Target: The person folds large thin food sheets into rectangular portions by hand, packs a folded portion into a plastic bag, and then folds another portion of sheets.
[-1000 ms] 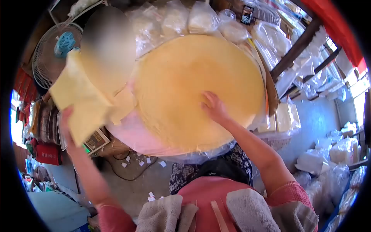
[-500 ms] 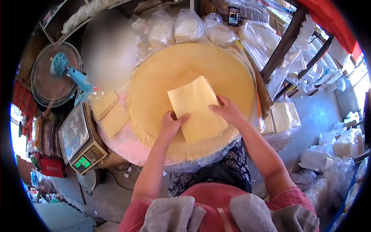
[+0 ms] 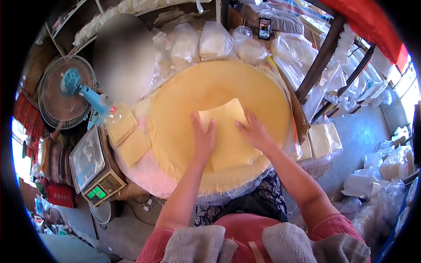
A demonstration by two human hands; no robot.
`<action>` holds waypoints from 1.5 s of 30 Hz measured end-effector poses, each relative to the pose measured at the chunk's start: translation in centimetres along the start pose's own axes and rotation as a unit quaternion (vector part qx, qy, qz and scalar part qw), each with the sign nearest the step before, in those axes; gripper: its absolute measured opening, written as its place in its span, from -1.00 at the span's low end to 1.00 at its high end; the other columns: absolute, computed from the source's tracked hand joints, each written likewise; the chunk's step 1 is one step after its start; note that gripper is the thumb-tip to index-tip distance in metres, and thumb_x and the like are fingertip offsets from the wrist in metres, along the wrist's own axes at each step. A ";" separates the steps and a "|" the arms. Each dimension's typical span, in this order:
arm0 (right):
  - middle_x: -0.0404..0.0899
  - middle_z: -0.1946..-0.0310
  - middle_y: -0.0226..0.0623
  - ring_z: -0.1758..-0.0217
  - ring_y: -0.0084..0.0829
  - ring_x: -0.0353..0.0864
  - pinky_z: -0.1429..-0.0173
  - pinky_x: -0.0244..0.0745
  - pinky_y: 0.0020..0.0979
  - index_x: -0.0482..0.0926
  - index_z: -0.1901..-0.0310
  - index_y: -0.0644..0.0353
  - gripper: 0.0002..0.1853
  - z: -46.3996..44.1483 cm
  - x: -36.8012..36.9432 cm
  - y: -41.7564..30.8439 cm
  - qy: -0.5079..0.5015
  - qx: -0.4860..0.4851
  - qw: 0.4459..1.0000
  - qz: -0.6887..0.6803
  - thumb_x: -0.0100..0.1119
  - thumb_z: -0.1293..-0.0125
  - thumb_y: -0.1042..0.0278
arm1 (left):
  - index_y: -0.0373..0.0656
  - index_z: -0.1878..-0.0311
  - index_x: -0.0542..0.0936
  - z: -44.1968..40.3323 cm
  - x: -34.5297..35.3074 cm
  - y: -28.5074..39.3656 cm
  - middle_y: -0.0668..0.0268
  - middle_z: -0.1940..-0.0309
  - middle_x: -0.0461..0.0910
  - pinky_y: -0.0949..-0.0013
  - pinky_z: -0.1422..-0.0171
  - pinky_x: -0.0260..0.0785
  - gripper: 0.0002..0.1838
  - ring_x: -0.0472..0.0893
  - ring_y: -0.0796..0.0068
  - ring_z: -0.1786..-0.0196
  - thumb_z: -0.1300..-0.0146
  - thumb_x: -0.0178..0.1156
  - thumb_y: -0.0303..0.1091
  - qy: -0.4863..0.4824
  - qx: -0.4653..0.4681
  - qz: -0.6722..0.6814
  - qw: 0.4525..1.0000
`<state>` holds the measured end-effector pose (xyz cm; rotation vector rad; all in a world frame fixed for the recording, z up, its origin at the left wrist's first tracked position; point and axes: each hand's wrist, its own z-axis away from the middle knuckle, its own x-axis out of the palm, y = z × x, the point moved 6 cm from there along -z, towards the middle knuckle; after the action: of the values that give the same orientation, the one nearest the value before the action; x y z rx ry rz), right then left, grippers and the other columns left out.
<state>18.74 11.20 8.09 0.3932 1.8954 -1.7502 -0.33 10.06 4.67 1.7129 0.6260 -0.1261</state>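
Observation:
A stack of folded, thin pale-yellow sheets (image 3: 230,136) lies over the near half of a large round pile of yellow sheets (image 3: 175,101), its far edge slightly curved. My left hand (image 3: 204,138) holds the left side of the stack, thumb on top and fingers along the edge. On the opposite side, my right hand (image 3: 256,131) has its thumb over the top and its fingers at the right edge. Neither hand's fingertips show fully, so how far they reach underneath cannot be seen.
Left of the pile are more folded sheets (image 3: 133,147), a digital scale (image 3: 90,160) and a blue fan (image 3: 72,83). Bagged sheets (image 3: 215,41) and a phone (image 3: 264,28) stand behind. Wrapped stacks (image 3: 320,138) and a dark post (image 3: 322,57) are at the right.
My hands have shifted their hold toward the far part of the stack's sides, with the fingers straighter. The stack now lies flatter on the pile. The whole view has moved slightly.

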 end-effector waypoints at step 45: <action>0.46 -0.09 -0.04 -0.18 -0.16 0.43 -0.20 0.33 -0.27 0.40 -0.16 0.19 -0.44 -1.1 -1.5 0.9 0.080 -0.047 0.979 0.181 0.28 -0.19 0.10 | -0.25 -0.40 0.17 3.6 -12.0 -1.8 -0.05 -0.42 0.09 0.02 -0.51 -0.11 -0.24 0.04 0.02 -0.49 -0.18 0.21 -0.21 0.109 0.135 -0.193 0.966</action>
<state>20.22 12.60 8.22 0.8082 1.8649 -1.4192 -10.45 2.84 7.11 1.8619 1.1483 -0.3125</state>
